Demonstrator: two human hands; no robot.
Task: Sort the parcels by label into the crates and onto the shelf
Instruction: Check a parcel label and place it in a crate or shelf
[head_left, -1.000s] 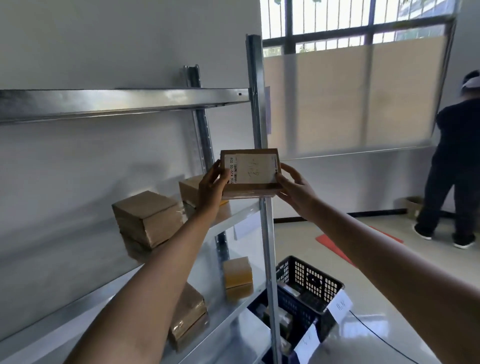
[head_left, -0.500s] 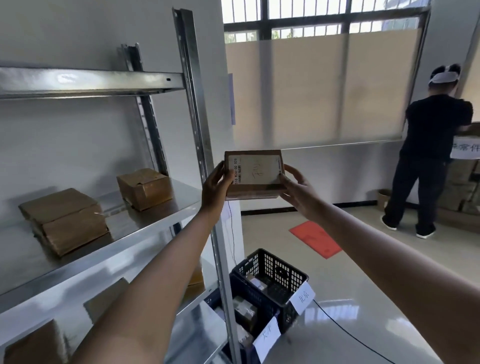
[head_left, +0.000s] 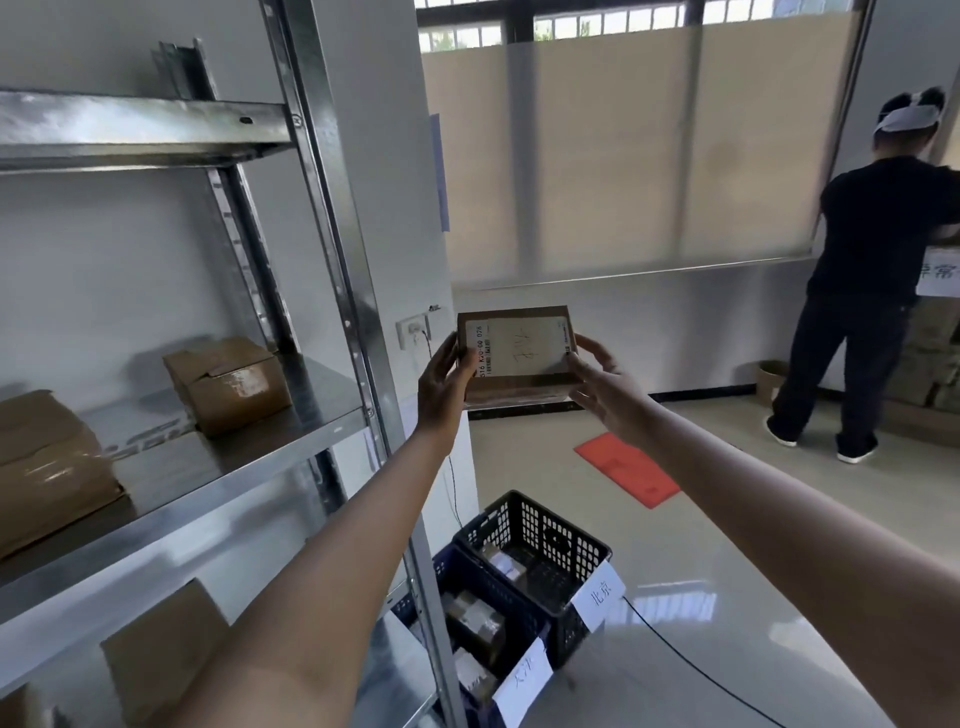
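Standing to the left of my hands is the metal shelf (head_left: 218, 457), the biggest thing in view, with its shiny upright post running down just beside my left forearm. On its middle level, well left of my hands, sit a large brown box (head_left: 47, 467) and a smaller brown box (head_left: 228, 384) nearer the post. A level lower, under my left arm, another brown box (head_left: 161, 654) shows.

Far off to the right of my hands, a person in dark clothes (head_left: 872, 291) stands with their back to me, facing a stack of boxes by the window.

Below my hands on the floor are two crates side by side: the black crate (head_left: 550, 540) with a white paper tag, and the blue crate (head_left: 467, 613) touching it on the nearer side, also tagged. Both hold small packages. A red mat (head_left: 628, 470) lies on the floor under my right wrist.

Between my hands, raised in front of me, is the parcel (head_left: 517, 353), a flat brown box with its white label turned toward me; the handwriting on it is too faint to read. My left hand (head_left: 441, 384) grips its left edge with curled fingers, and my right hand (head_left: 602, 384) holds the right edge, thumb on the label corner.
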